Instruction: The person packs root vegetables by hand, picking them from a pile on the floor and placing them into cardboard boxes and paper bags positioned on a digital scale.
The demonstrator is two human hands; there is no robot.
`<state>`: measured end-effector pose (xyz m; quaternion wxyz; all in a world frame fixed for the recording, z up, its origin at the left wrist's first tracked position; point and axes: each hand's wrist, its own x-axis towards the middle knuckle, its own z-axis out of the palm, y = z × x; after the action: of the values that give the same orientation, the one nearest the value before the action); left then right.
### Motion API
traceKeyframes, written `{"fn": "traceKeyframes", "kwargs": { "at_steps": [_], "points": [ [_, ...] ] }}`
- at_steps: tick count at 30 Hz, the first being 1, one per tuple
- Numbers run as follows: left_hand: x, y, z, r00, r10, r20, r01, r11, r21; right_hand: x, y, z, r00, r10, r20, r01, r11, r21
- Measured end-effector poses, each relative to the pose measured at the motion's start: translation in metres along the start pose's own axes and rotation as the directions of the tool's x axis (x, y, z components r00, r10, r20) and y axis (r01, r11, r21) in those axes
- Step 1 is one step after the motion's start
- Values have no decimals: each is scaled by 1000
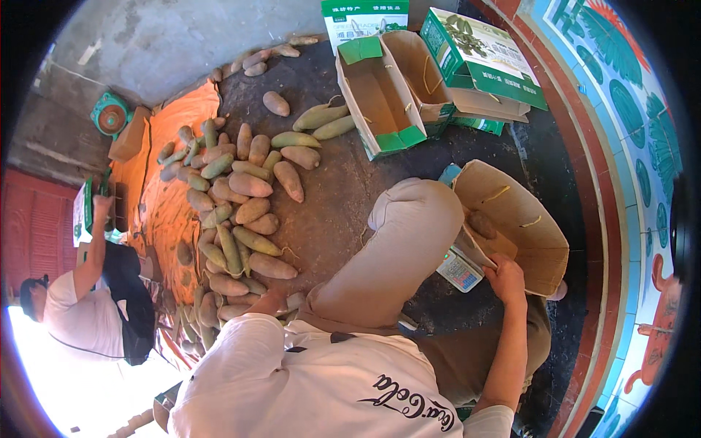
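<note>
A pile of soil-dusted, green and brown radishes (248, 185) spreads over the floor to my left. My left hand (273, 301) reaches down into its near edge; my sleeve and the radishes hide most of the fingers, so its grip does not show. On the right, my right hand (504, 279) grips the near edge of an open cardboard box (537, 248). Inside that box lies one brown radish (482, 224). A digital scale (460, 271) with a lit display and keypad shows beside the box, partly covered by it.
Open green-and-white cartons (380, 95) stand ahead, another printed carton (482, 55) beside them. Loose radishes (321, 120) lie near the cartons. At far left, another person (87, 306) lifts a carton near a green dial scale (112, 115). A tiled wall (628, 109) bounds the right.
</note>
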<state>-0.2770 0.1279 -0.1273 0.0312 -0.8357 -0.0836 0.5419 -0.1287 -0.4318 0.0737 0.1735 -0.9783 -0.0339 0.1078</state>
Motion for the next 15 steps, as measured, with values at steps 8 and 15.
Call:
{"fn": "traceKeyframes", "kwargs": {
  "at_steps": [8,15],
  "points": [
    [-11,20,-18,993,-104,-53,99,991,-87,-1,-2,-2,1000,9,-4,-9,1000,7],
    [10,14,-59,974,-100,-203,75,989,-126,0,-2,-1,999,42,-15,-42,999,-20]
  ]
}}
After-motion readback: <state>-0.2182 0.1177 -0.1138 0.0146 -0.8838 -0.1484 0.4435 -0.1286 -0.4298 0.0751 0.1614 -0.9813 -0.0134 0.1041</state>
